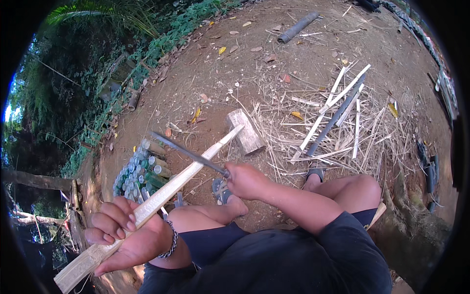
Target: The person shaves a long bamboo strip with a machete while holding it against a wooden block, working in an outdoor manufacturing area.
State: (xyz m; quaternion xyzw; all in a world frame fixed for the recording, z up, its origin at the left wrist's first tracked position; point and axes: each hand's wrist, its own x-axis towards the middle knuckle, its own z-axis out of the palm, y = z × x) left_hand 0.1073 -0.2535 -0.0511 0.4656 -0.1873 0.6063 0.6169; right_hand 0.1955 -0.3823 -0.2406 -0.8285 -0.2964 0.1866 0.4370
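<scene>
My left hand, with a braided bracelet at the wrist, is closed around the near part of a long pale wooden strip. The strip slants up and to the right, and its far tip meets the top of a wooden block on the ground. In my right hand is a long, narrow knife, its handle hidden by the fist. The dark blade points up-left and crosses the strip beyond my left hand. Whether its edge bites into the wood cannot be made out.
Shavings and several pale strips litter the dirt at right, with a long dark strip among them. Bottles cluster at left. A dark tube lies farther off. Tree roots rise at right; plants border the left.
</scene>
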